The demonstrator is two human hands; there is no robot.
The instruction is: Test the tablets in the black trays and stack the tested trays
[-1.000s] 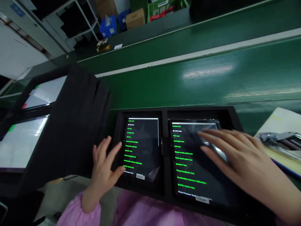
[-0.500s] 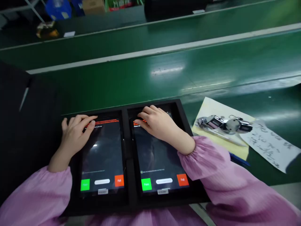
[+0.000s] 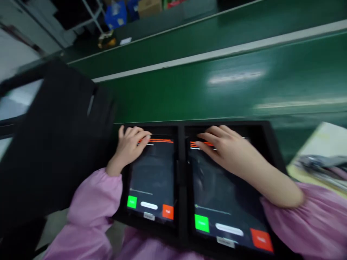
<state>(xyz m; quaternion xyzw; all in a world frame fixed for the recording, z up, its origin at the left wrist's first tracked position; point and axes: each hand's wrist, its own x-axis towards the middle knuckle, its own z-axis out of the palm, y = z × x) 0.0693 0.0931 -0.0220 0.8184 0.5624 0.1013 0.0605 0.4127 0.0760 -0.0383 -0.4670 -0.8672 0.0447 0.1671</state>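
Observation:
Two tablets with dark screens lie side by side in a black two-compartment tray. My left hand (image 3: 130, 146) rests at the upper left corner of the left tablet (image 3: 153, 169), fingers stretched toward its top edge, thumb close to the index finger. Over the top of the right tablet (image 3: 214, 187) lies my right hand (image 3: 223, 144), its fingers apart and bent slightly at the upper left. Neither hand visibly holds anything. Each screen has red text at the top, partly covered by fingers, and a green and a red button below.
The black tray (image 3: 182, 202) sits on a green work surface (image 3: 173, 97). Black stacked panels or trays (image 3: 62, 144) stand at the left. On the right, a yellowish paper (image 3: 322, 144) carries a blurred metallic object (image 3: 320, 164). Boxes (image 3: 149, 8) are in the background.
The view has swung left, so the tray appears farther right and more of the black stack shows. Both hands remain at the tablets' top edges.

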